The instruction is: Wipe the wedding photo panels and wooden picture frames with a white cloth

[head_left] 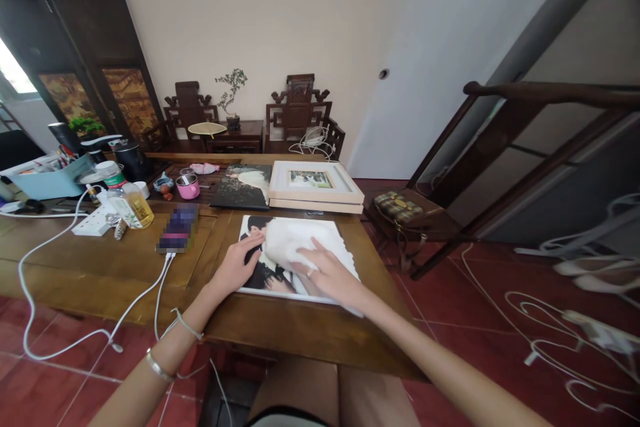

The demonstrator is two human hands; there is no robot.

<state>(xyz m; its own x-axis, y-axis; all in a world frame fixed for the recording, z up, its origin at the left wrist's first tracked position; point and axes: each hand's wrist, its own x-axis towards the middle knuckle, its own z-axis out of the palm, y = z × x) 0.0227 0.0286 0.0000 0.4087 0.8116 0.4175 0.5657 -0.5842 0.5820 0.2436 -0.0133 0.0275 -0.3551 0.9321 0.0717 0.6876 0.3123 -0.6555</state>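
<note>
A photo print on a flat panel point(256, 278) lies on the wooden table in front of me, showing figures in dark and white clothes. My left hand point(239, 267) rests flat on its left side, fingers stretched out. On the right half, my right hand point(325, 270) presses a white cloth point(290, 240) against the panel, with the fingers spread over the cloth. The cloth covers much of the picture, and its edge hangs past the panel's right side. Whether the right fingers pinch the cloth underneath is hidden.
Behind the panel are stacked light wood frames point(317, 201) and a dark photo panel point(243, 187). Leftward on the table are a charging phone point(177, 228), a pink cup point(187, 187), a bottle of yellow liquid point(139, 207), a power strip point(95, 221) and a blue bin point(50, 178). A chair point(440, 213) stands right.
</note>
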